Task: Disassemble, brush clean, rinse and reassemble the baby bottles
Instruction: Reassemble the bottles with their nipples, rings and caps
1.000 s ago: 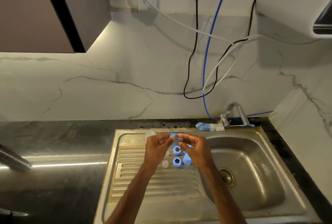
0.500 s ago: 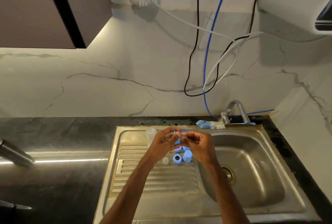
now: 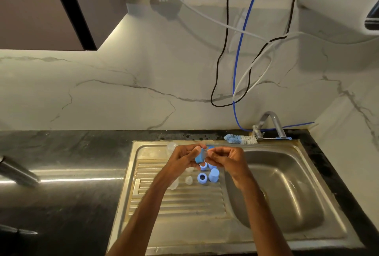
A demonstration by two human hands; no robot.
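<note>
Blue part [image 3: 199, 156] in left hand [image 3: 183, 159]

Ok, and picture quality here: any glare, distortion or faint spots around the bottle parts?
Head view throughout: the wide lens slants the cabinet edge; a bright glare streak crosses the dark counter left of the sink; clear parts on the drainboard look faint; the blue collar in the left hand reads clearly.
</note>
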